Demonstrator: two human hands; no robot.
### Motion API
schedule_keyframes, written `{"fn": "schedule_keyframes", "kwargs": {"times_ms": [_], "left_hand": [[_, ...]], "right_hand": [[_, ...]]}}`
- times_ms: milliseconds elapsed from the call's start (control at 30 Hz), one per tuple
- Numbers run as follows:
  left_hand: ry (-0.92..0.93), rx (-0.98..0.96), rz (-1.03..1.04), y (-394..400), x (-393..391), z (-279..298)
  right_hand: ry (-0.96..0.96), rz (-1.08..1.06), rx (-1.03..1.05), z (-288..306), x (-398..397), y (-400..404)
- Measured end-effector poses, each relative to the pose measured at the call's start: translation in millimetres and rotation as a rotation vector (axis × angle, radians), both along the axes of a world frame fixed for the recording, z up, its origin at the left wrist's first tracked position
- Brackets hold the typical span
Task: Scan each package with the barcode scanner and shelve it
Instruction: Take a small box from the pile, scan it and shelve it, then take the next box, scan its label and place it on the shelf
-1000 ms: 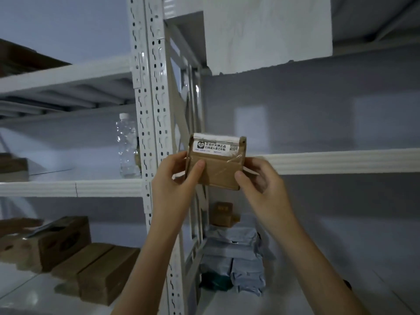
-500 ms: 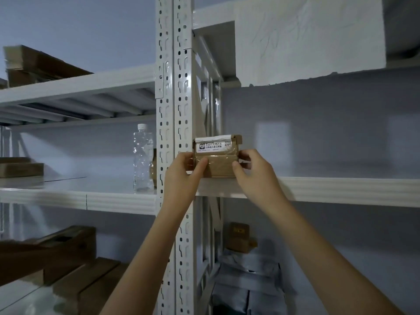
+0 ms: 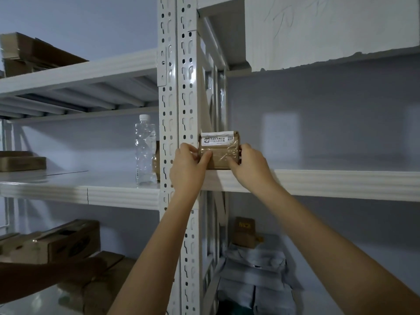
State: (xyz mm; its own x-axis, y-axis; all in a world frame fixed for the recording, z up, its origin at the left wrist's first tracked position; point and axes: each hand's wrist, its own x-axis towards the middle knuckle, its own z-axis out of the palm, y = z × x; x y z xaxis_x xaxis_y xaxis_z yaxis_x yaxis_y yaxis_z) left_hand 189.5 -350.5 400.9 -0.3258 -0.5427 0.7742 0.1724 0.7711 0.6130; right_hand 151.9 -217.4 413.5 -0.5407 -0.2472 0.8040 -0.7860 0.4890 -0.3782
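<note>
Both grips pinch the parcel (image 3: pixel 219 153): left hand (image 3: pixel 187 165) and right hand (image 3: pixel 251 167) at its ends, on the shelf (image 3: pixel 329 183) just beside the post (image 3: pixel 179 98)

Left hand (image 3: pixel 187 169) and right hand (image 3: pixel 251 167) grip a taped brown package (image 3: pixel 219 150) standing on the white shelf (image 3: pixel 341 184).

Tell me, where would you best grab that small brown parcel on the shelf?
Probably by its two short ends, coming from the front: the parcel stands upright at the shelf edge, label facing out, and the left hand and right hand already hold it so.
</note>
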Motion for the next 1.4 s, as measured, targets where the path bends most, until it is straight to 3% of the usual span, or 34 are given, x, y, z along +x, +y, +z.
{"fn": "schedule_keyframes", "kwargs": {"times_ms": [200, 367, 500, 667, 900, 1100, 1400], "left_hand": [[0.033, 0.037, -0.017, 11, 1, 0], [0.26, 0.054, -0.172, 35, 23, -56], [0.063, -0.007, -0.223, 59, 22, -133], [-0.261, -0.035, -0.265, 86, 10, -203], [-0.597, 0.13, -0.272, 108, 6, -278], [-0.555, 0.22, -0.25, 124, 4, -293], [-0.587, 0.247, -0.3, 103, -56, -278]], "right_hand": [[-0.004, -0.095, 0.129, 7, 7, 5], [0.149, -0.054, -0.083, -26, 17, 47], [0.262, -0.039, -0.011, -88, 16, 92], [-0.036, -0.131, 0.287, -167, -13, 141], [-0.422, -0.071, 0.332, -249, -27, 196], [-0.653, -0.006, 0.273, -286, -48, 206], [-0.744, 0.141, 0.209, -297, -108, 143]]}}
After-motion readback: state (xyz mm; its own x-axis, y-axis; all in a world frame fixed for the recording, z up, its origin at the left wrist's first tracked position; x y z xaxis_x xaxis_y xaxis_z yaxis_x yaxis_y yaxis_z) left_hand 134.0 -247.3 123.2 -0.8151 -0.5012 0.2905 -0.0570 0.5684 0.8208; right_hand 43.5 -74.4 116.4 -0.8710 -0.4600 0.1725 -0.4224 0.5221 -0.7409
